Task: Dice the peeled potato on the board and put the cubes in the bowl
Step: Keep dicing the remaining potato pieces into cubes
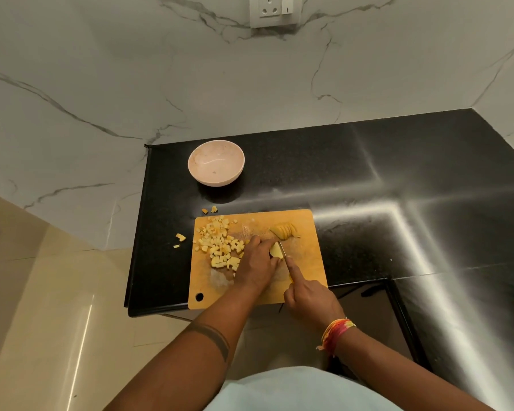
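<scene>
The right hand (304,295) is gripping the knife (283,251), forefinger lying along the blade. The left hand (257,262) is pinching a potato piece (276,250) on the board (306,256). Cubes (220,244) are lying at the board's left, sliced potato (285,231) further back. The bowl (216,162) is standing beyond on the desk (353,173).

The bench (368,173) is glossy black stone, the board (309,262) matt wood, the bowl (217,176) smooth pink plastic, the wall (101,84) polished marble.
</scene>
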`<control>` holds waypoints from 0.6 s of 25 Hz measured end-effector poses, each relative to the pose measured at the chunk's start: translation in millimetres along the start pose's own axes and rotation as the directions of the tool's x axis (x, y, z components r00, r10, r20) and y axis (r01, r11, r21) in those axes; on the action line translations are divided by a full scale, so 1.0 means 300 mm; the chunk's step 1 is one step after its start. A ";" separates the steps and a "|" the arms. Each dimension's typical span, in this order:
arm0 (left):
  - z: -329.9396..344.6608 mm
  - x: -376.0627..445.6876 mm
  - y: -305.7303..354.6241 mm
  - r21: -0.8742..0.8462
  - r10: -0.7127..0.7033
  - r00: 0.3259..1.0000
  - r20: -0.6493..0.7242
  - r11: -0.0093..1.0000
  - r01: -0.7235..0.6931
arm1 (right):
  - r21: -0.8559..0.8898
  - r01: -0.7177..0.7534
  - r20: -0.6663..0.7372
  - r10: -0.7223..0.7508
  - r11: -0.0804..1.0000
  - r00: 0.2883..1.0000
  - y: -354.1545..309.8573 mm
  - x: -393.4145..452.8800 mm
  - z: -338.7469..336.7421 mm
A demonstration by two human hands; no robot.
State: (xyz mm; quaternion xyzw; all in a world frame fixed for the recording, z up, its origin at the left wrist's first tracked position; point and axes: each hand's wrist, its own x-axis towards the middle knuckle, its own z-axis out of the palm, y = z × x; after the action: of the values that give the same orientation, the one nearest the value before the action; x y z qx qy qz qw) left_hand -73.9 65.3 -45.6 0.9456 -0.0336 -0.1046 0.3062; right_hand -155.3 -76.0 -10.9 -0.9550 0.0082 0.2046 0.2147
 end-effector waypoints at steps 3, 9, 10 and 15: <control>-0.002 0.003 0.009 -0.009 -0.019 1.000 -0.018 1.000 0.019 | -0.021 0.013 0.014 -0.013 1.000 1.000 -0.011 0.018 0.005; -0.010 0.013 0.018 0.007 -0.043 0.999 -0.007 0.999 0.043 | -0.060 0.019 0.046 -0.017 0.998 0.999 -0.028 0.056 -0.003; -0.008 0.013 0.017 0.012 -0.044 0.999 -0.007 0.999 0.044 | -0.069 0.019 0.051 -0.016 0.997 0.999 -0.033 0.065 0.000; -0.011 0.015 0.021 0.034 -0.052 0.999 0.000 0.998 0.052 | -0.091 0.022 0.068 -0.015 0.996 0.998 -0.020 0.035 0.032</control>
State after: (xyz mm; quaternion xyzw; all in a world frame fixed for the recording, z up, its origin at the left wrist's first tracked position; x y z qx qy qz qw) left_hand -68.9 61.7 -40.1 0.9512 -0.0108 -0.1122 0.2871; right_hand -148.9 -65.9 -20.6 -0.9565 -0.0173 0.2347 0.1725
